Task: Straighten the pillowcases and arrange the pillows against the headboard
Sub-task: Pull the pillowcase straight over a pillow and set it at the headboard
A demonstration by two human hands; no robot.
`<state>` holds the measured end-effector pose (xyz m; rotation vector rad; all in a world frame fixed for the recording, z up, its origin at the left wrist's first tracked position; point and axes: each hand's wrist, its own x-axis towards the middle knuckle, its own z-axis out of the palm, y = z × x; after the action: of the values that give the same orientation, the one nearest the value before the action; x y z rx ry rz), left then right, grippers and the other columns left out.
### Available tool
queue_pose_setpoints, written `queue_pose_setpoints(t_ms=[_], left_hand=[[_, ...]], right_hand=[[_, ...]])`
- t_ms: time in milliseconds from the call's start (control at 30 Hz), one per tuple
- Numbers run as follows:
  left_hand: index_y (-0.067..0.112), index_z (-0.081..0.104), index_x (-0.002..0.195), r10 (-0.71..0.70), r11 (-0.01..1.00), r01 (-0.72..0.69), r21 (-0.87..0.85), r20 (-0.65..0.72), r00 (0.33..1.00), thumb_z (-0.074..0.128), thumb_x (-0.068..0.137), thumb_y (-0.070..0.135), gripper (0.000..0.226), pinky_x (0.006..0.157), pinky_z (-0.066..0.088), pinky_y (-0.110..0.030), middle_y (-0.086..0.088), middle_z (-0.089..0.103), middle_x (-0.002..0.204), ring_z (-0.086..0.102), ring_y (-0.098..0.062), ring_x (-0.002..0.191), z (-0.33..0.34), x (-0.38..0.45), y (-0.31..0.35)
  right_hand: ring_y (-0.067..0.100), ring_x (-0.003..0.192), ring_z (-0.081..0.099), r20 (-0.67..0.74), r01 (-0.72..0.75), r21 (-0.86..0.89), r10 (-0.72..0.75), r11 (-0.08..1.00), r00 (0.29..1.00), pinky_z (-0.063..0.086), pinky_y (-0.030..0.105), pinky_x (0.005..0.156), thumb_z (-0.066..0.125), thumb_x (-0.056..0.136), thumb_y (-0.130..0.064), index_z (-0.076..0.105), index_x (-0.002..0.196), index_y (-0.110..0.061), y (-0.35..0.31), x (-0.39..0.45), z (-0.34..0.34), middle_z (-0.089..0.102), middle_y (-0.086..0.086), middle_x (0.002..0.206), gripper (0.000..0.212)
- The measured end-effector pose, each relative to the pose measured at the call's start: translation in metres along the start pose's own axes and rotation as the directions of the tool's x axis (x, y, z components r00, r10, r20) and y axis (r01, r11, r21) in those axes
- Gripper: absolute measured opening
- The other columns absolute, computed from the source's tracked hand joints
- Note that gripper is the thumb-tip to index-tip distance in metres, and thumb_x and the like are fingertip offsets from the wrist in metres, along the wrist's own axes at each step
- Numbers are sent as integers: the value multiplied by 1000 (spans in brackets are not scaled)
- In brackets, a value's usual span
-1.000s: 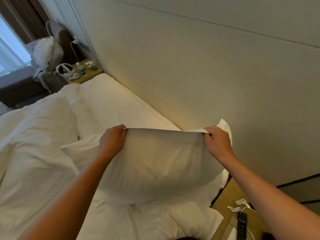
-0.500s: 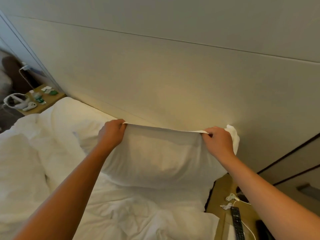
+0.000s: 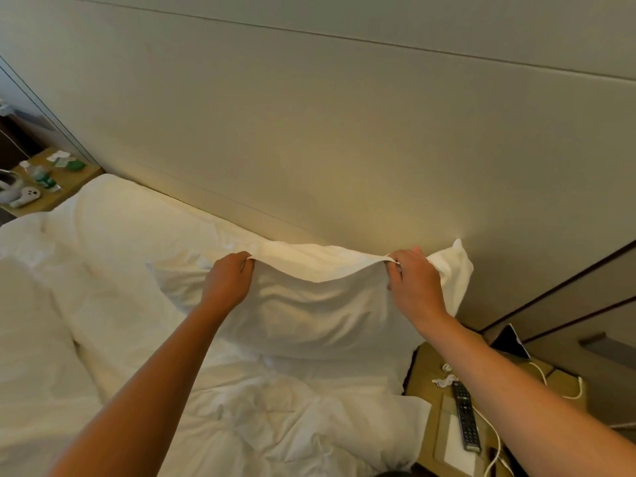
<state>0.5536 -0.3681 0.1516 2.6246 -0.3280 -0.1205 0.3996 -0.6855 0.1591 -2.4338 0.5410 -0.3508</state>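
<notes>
1. The left hand (image 3: 229,282) is closed in a pinch on the top hem of the pillowcase, at about 10 o'clock from the middle of the pillow (image 3: 309,315).
2. The right hand (image 3: 414,287) pinches the same hem at about 2 o'clock; the cloth between the two hands sags in a shallow curve.
3. The pillow lies at the right end of the bed, its top edge near or against the headboard (image 3: 327,132); actual contact cannot be told. A second pillow (image 3: 137,215) lies along the headboard toward 10 o'clock.
4. Risk, as I judge it: with the hem slack, letting go now would leave folds in the case.
5. The pillow's right corner sticks out past the mattress over the table (image 3: 437,407) with the remote (image 3: 466,416); a shove toward 3 o'clock could tip it off.
</notes>
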Motion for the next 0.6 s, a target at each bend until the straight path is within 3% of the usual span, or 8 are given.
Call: queue_pose_setpoints(t_ms=[67,133,200,333,433,600], left_hand=[[13,68,119,5,999,-4,-45,35,999,38,107,30,36,88,53,-43,-13,72,113,66,-34,103,2,-1,-3],[14,63,130,-12,997,18,-76,74,997,40,107,32,37,93,51,-44,-14,70,123,64,-35,112,3,-2,-6],[15,62,133,-24,996,32,-80,102,995,42,107,32,37,93,51,-43,-14,69,125,64,-35,113,5,-3,-12],[13,71,111,13,998,-8,-62,94,996,43,107,26,32,79,50,-36,-11,73,101,65,-30,92,6,-7,-21],[15,67,98,9,999,-8,-41,14,1000,41,108,27,31,69,47,-36,-5,66,84,63,-29,80,2,-12,-24],[17,67,100,-10,997,3,-73,-99,995,39,108,29,31,71,44,-33,0,65,85,59,-23,76,-19,-12,-25]], right_hand=[[25,74,62,42,-84,66,81,994,996,56,50,77,43,108,-26,57,86,-11,1,1,1,62,4,80,30],[27,70,61,60,-93,53,89,994,994,55,52,70,41,108,-29,53,86,-11,1,2,-1,61,4,78,30],[27,71,59,70,-48,18,47,999,996,54,53,69,43,108,-29,53,87,-12,2,4,-4,61,4,77,29],[23,71,57,53,30,-84,-26,996,998,52,49,67,50,106,-30,59,85,-16,5,6,-9,60,-3,78,27],[21,68,57,27,35,-106,-33,994,999,52,47,65,53,105,-33,62,79,-16,6,2,-13,61,-3,73,33],[13,64,57,66,72,-91,-66,993,996,52,42,61,51,106,-40,64,78,-21,-2,-17,-13,62,-8,69,37]])
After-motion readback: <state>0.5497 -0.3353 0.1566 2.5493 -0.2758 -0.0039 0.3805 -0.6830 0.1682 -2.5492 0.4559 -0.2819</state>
